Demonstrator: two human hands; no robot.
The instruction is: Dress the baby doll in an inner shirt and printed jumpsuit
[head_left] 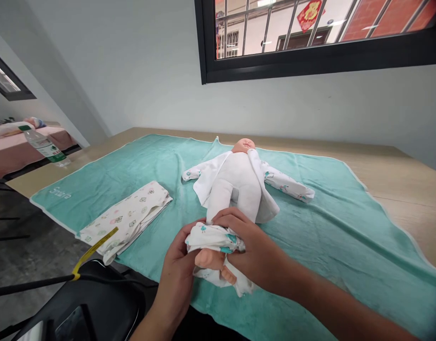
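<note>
Pale grey wall (132, 71), dark-framed barred window (274, 28) above a wooden table (398, 180); dark floor (43, 255) at left

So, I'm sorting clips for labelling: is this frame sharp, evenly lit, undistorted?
Head view: soft, even light, no hard shadows on the towel; doll, left hand and right hand gripping the printed garment all sharp; window bright, its frame slanted by wide-lens distortion.

Doll's lower legs (212, 259) mostly beneath the bunched printed garment (214, 237), left hand (178, 270) and right hand (255, 251); towel lettering (60, 193) illegibly small
</note>
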